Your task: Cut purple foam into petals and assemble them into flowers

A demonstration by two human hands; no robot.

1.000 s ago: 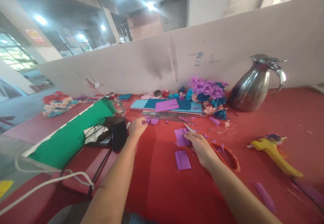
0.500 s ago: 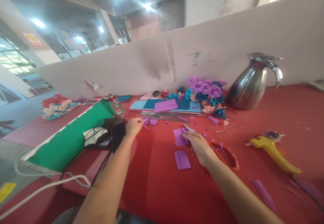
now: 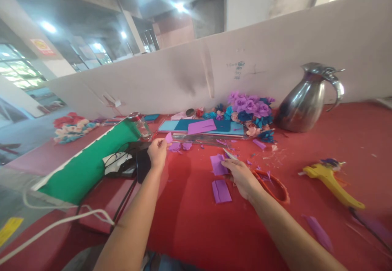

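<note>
My left hand (image 3: 158, 153) pinches a small piece of purple crepe paper (image 3: 169, 137), raised just above a few cut purple petals (image 3: 180, 146) on the red table. My right hand (image 3: 241, 177) has its fingers closed at the right edge of a purple crepe paper rectangle (image 3: 217, 164). Scissors with orange handles (image 3: 286, 195) lie under and beside that hand, partly hidden by it; the blade tips (image 3: 228, 153) show past its fingers. Nearer to me is a second, folded purple paper rectangle (image 3: 221, 191).
Blue and teal paper sheets (image 3: 171, 126) lie at the back beside paper flowers (image 3: 249, 107). A steel jug (image 3: 298, 103) and a yellow glue gun (image 3: 330, 183) are on the right. On the left are a green board (image 3: 88, 162), a glass jar (image 3: 142, 124) and a dark phone (image 3: 143, 165).
My left hand has drawn back slightly to the left and lifted a small purple piece from beside the petals. My right hand stays nearly still on the paper.
</note>
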